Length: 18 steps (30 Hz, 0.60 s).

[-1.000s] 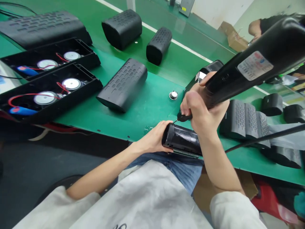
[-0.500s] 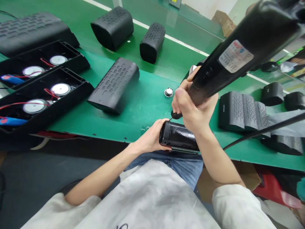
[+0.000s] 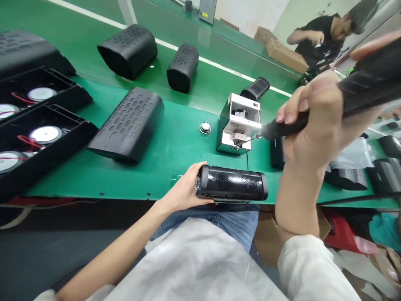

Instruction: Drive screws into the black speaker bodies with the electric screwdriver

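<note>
My left hand (image 3: 189, 188) grips the left end of a black speaker body (image 3: 234, 183) with a perforated grille, which lies on its side at the table's front edge. Fingers of my right hand (image 3: 319, 113) wrap round a black electric screwdriver (image 3: 360, 92), held up to the right of the speaker. Its thin bit points left, with the tip at the front of a white and black screw feeder (image 3: 239, 123). A small round metal driver (image 3: 205, 127) lies on the green mat, left of the feeder.
Black speaker shells (image 3: 128, 123) with a textured pattern stand at left and behind. Open long housings (image 3: 44, 138) with white round drivers and red wires lie far left. More black units sit at right, under a clear plastic bag (image 3: 354, 156). A co-worker (image 3: 326, 39) is beyond the table.
My right hand has carried the electric screwdriver from the speaker's left end rightward to the screw feeder. The left hand still holds the speaker. The view has shifted to the right.
</note>
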{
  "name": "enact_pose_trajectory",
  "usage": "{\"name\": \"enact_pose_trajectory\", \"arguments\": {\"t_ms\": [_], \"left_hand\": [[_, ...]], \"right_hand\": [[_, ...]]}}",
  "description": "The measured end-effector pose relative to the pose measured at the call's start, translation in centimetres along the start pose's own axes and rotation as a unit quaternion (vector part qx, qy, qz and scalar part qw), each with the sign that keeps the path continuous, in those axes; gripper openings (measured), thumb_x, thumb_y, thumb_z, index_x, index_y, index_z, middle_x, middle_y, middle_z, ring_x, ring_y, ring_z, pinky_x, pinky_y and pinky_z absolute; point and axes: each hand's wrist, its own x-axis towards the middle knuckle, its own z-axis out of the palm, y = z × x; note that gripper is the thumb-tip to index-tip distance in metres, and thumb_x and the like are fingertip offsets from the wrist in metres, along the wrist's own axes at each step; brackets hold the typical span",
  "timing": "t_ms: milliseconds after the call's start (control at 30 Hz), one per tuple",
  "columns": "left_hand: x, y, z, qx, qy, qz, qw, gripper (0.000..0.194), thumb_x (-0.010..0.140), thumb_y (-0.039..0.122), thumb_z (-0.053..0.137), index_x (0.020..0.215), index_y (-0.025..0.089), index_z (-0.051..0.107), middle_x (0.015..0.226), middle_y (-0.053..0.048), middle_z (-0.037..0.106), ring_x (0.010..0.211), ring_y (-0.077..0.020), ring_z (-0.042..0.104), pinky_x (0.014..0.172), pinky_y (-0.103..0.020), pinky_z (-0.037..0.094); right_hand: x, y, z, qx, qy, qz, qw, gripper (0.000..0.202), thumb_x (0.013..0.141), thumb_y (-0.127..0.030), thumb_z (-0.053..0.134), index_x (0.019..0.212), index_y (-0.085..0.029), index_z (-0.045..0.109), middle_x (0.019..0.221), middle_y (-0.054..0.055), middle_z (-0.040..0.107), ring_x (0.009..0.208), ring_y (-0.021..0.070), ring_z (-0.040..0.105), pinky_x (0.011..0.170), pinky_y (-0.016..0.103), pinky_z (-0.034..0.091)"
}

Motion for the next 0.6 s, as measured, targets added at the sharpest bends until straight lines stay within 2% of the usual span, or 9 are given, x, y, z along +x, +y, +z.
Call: {"name": "enact_pose_trajectory", "arguments": {"t_ms": [100, 200, 333, 433, 533, 600], "left_hand": [[0.0, -0.2, 0.0, 0.000, -0.002, -0.004, 1.000, 0.120, 0.083, 0.055, 0.107, 0.176, 0.028, 0.035, 0.170, -0.024, 0.057, 0.157, -0.0496, 0.064, 0.131, -0.071, 0.056], [0.0, -0.3, 0.0, 0.002, -0.003, -0.010, 1.000, 0.122, 0.082, 0.056, 0.107, 0.177, 0.029, 0.036, 0.170, -0.023, 0.058, 0.157, -0.0498, 0.064, 0.132, -0.071, 0.055], [0.0, -0.2, -0.2, 0.006, -0.004, -0.016, 1.000, 0.124, 0.080, 0.054, 0.108, 0.177, 0.029, 0.036, 0.170, -0.023, 0.058, 0.157, -0.0501, 0.064, 0.132, -0.071, 0.056], [0.0, 0.0, -0.3, 0.008, -0.008, -0.024, 1.000, 0.123, 0.080, 0.053, 0.109, 0.177, 0.030, 0.035, 0.170, -0.022, 0.058, 0.157, -0.0497, 0.064, 0.132, -0.070, 0.056], [0.0, 0.3, -0.4, 0.007, -0.012, -0.025, 1.000, 0.122, 0.081, 0.054, 0.109, 0.176, 0.031, 0.036, 0.170, -0.022, 0.058, 0.157, -0.0494, 0.065, 0.131, -0.070, 0.056], [0.0, 0.3, -0.4, 0.007, -0.013, -0.023, 1.000, 0.122, 0.081, 0.056, 0.108, 0.176, 0.031, 0.035, 0.169, -0.022, 0.058, 0.156, -0.0492, 0.065, 0.131, -0.070, 0.056]], "right_hand": [[1.8, 1.1, -0.9, -0.030, 0.008, -0.001, 1.000, 0.062, 0.096, -0.059, 0.095, 0.139, -0.037, 0.056, 0.096, -0.003, 0.067, 0.072, 0.0209, 0.074, 0.058, 0.036, 0.065], [2.8, 3.6, -0.9, -0.048, 0.034, -0.020, 0.998, 0.056, 0.096, -0.056, 0.094, 0.132, -0.036, 0.056, 0.089, -0.004, 0.063, 0.070, 0.0216, 0.074, 0.058, 0.036, 0.064], [3.6, 7.1, -0.6, -0.023, 0.117, -0.126, 0.985, 0.042, 0.098, -0.049, 0.084, 0.124, -0.035, 0.055, 0.075, -0.008, 0.051, 0.050, 0.0155, 0.049, 0.049, 0.034, 0.048], [4.5, 9.0, 0.0, -0.015, 0.135, -0.159, 0.978, 0.036, 0.096, -0.040, 0.080, 0.122, -0.035, 0.055, 0.072, -0.010, 0.048, 0.045, 0.0127, 0.037, 0.044, 0.032, 0.035], [5.5, 10.4, 0.5, 0.000, 0.160, -0.194, 0.968, 0.032, 0.096, -0.043, 0.077, 0.119, -0.034, 0.056, 0.070, -0.011, 0.043, 0.042, 0.0096, 0.027, 0.041, 0.031, 0.022], [5.9, 11.0, 0.5, 0.012, 0.167, -0.203, 0.965, 0.035, 0.096, -0.048, 0.077, 0.118, -0.034, 0.054, 0.069, -0.012, 0.037, 0.041, 0.0083, 0.022, 0.042, 0.029, 0.018]]}}
